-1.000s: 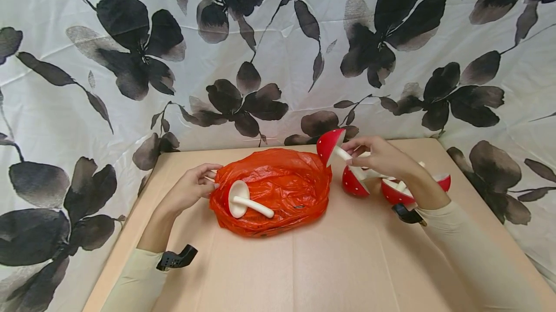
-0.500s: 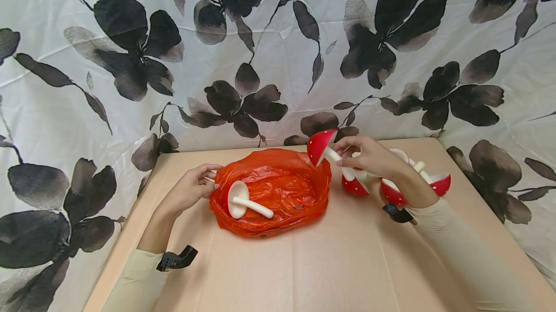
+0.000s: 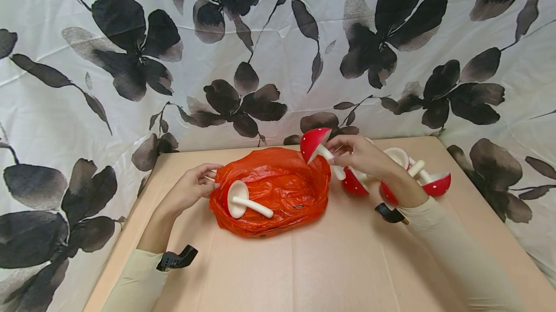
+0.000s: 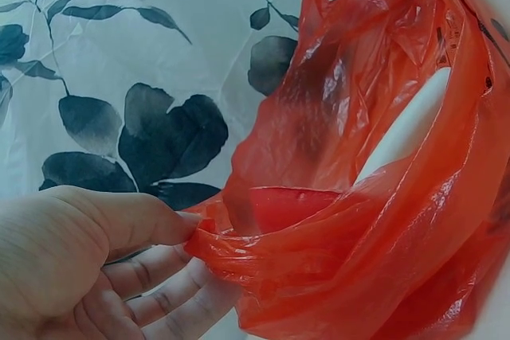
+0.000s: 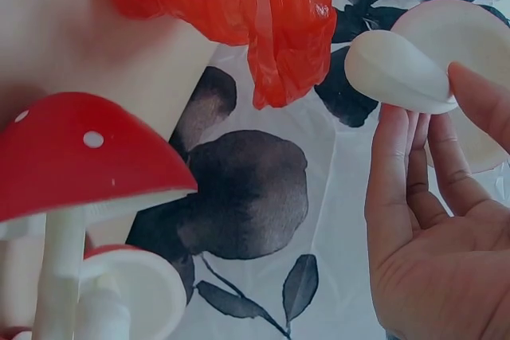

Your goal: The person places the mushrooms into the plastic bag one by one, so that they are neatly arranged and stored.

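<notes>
A crumpled orange-red plastic bag lies on the table with its mouth spread. Inside it, toward the left, a toy mushroom rests with its white stem pointing right. My left hand pinches the bag's left rim between thumb and fingers, as the left wrist view confirms at the gathered plastic. Over the bag's back right edge, my right hand holds another toy mushroom by its white stem. Its white-dotted red cap faces left; in the right wrist view thumb and fingers clasp the stem.
Several more red-and-white toy mushrooms lie right of the bag, partly hidden behind my right forearm. The light wooden table reaches back to a floral cloth hanging behind it.
My right hand has moved left with its mushroom, from beside the bag's right edge to over that edge. The left hand and bag stay nearly still.
</notes>
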Action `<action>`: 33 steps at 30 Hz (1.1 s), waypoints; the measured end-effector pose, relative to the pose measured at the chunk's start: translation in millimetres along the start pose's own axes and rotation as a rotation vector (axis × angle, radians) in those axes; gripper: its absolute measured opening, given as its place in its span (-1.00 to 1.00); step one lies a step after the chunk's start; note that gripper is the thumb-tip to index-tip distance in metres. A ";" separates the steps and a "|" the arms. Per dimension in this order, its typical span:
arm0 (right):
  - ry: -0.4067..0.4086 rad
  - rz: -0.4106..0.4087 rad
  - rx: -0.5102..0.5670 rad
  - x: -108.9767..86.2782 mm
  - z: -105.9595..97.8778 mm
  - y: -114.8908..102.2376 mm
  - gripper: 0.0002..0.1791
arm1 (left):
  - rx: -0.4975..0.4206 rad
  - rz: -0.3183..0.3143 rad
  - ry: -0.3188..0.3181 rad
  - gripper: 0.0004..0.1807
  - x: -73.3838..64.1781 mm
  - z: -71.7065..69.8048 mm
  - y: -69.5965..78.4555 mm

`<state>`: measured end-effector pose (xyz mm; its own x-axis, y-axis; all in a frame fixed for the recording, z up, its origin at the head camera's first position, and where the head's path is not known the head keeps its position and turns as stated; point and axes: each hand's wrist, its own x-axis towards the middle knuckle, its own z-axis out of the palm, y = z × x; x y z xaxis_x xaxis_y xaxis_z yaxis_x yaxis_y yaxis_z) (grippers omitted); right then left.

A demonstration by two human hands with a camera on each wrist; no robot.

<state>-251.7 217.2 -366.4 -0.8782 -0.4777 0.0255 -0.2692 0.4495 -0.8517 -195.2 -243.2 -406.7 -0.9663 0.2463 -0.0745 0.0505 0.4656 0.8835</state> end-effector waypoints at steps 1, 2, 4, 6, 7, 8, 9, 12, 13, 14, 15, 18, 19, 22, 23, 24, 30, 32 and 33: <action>0.000 0.003 0.006 0.3 1.2 -0.3 -0.68 | -0.002 0.003 -0.002 -0.45 -0.2 0.0 0.3; -0.001 0.010 0.015 0.6 2.5 -0.9 -0.68 | -0.005 0.005 -0.004 -0.45 -0.3 0.0 0.5; -0.007 0.018 0.032 0.6 5.7 -2.9 -0.68 | -0.008 0.009 -0.007 -0.45 -1.2 -0.7 0.6; -0.011 0.034 0.043 0.3 9.7 -6.3 -0.67 | -0.011 0.010 -0.012 -0.45 -2.4 -1.9 0.3; -0.012 0.035 0.044 0.0 11.6 -8.2 -0.66 | -0.011 0.011 -0.013 -0.45 -3.0 -2.6 0.2; -0.014 0.037 0.047 -0.1 13.6 -10.1 -0.66 | -0.011 0.011 -0.015 -0.45 -3.6 -3.2 0.0; -0.015 0.039 0.051 -0.2 15.7 -12.2 -0.66 | -0.010 0.010 -0.017 -0.45 -4.3 -3.8 -0.1; -0.014 0.046 0.064 0.0 21.7 -17.7 -0.67 | -0.011 0.007 -0.022 -0.45 -6.5 -5.8 -0.5; -0.015 0.049 0.071 0.1 23.6 -19.5 -0.67 | -0.012 0.006 -0.025 -0.45 -7.0 -6.4 -0.7; -0.016 0.052 0.077 0.2 25.6 -21.2 -0.68 | -0.014 0.005 -0.027 -0.45 -7.5 -7.1 -1.0; -0.017 0.051 0.082 0.4 27.5 -22.9 -0.68 | -0.016 0.004 -0.030 -0.45 -8.1 -7.8 -1.2; -0.025 0.042 0.087 1.6 33.6 -26.7 -0.67 | -0.021 0.007 -0.037 -0.45 -9.8 -9.9 -1.5; -0.028 0.038 0.085 2.9 34.7 -27.4 -0.67 | -0.022 0.008 -0.037 -0.45 -9.8 -10.0 -1.1; -0.038 0.030 0.071 7.0 38.2 -29.2 -0.64 | -0.022 0.008 -0.038 -0.45 -9.7 -10.2 0.0; -0.043 0.030 0.067 8.2 39.3 -30.1 -0.63 | -0.021 0.007 -0.038 -0.45 -9.7 -10.2 0.4; -0.046 0.033 0.062 9.6 40.6 -30.9 -0.63 | -0.022 0.005 -0.037 -0.46 -9.5 -10.2 0.6; -0.087 0.036 0.071 15.9 47.6 -33.5 -0.60 | -0.027 0.013 -0.045 -0.46 -9.0 -11.1 1.4; -0.097 0.036 0.078 17.6 49.4 -34.2 -0.60 | -0.031 0.018 -0.049 -0.46 -9.3 -11.4 1.8; -0.101 0.038 0.081 18.4 50.2 -34.4 -0.60 | -0.032 0.019 -0.051 -0.46 -9.5 -11.7 1.9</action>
<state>-238.7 155.0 -362.8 -0.8417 -0.5369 -0.0567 -0.2004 0.4083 -0.8906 -188.9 -254.6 -399.0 -0.9510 0.2984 -0.0806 0.0596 0.4329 0.8995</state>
